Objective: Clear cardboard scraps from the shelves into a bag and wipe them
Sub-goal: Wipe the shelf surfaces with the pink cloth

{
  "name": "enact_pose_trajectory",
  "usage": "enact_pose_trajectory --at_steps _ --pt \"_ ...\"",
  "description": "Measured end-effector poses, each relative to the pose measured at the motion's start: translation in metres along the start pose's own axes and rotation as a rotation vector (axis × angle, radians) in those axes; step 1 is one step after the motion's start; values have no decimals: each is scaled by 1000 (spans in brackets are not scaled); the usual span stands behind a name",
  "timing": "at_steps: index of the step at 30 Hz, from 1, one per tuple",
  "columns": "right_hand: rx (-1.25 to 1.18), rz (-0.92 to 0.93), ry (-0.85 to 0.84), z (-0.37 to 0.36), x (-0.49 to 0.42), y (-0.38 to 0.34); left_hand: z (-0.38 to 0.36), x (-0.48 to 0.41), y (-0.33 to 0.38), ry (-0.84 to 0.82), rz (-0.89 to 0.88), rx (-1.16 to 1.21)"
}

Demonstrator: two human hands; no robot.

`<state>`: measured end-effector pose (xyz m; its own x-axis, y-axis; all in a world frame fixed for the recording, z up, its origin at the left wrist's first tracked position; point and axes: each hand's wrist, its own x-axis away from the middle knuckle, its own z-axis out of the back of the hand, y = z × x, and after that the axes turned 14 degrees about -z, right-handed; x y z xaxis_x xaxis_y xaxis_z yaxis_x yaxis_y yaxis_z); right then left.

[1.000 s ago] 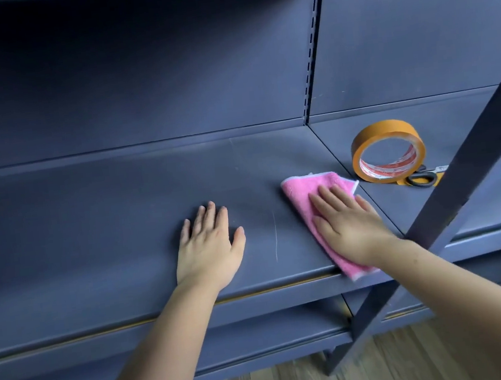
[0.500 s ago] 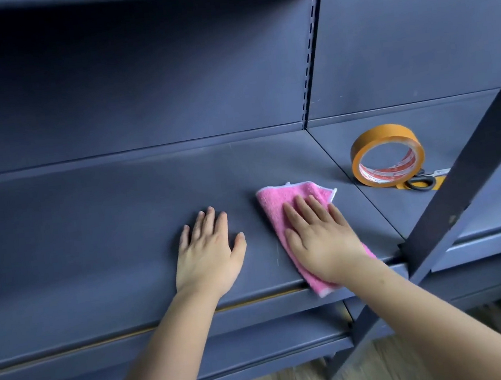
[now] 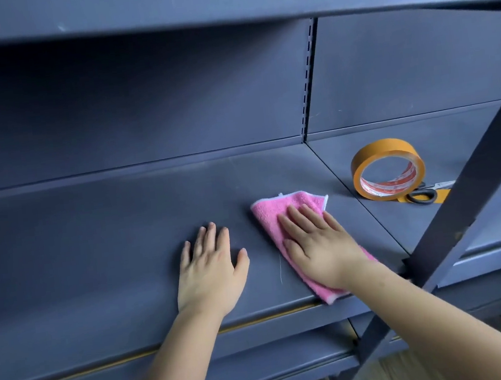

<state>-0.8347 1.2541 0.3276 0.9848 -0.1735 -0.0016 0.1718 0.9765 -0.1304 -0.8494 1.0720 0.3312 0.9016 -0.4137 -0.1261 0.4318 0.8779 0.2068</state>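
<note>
Wipe stroke in progress. Right hand (image 3: 318,244) is flat on the pink cloth (image 3: 272,215), fingers straight and together, pressing down rather than curled round it. Over the last second it slid the cloth left, away from the seam between the two shelf panels, and now it sits just beside the left hand (image 3: 210,269). The left hand hasn't moved: palm down on the bare shelf (image 3: 92,239), fingers spread, holding nothing, probably just bracing. The cloth's near end overhangs the front lip. So the right end of this panel has had one pass, and my read is that everything left of the left hand is still unwiped. No cardboard scraps or bag in view, so the clearing step looks done for this level, at least in what's visible. There's a thin pale line on the shelf between the hands, and I can't tell if it's a scratch or a thread. On the right panel, a tape roll (image 3: 381,145) and scissors (image 3: 421,196) sit well clear of the cloth. They'd need moving before that side gets wiped.
</note>
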Motion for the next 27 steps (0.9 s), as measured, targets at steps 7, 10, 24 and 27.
enact_pose_trajectory --at_steps 7,10,24,27 --pt "43 -177 -74 17 -39 18 -1 0 -1 15 -1 -4" --pt "11 -167 -59 14 -52 -8 -1 0 0 12 0 -5" --pt "22 -134 -22 9 -77 16 -2 0 -1 25 0 -8" --pt "12 -183 -28 8 -110 2 -3 -1 -2 31 -3 -5"
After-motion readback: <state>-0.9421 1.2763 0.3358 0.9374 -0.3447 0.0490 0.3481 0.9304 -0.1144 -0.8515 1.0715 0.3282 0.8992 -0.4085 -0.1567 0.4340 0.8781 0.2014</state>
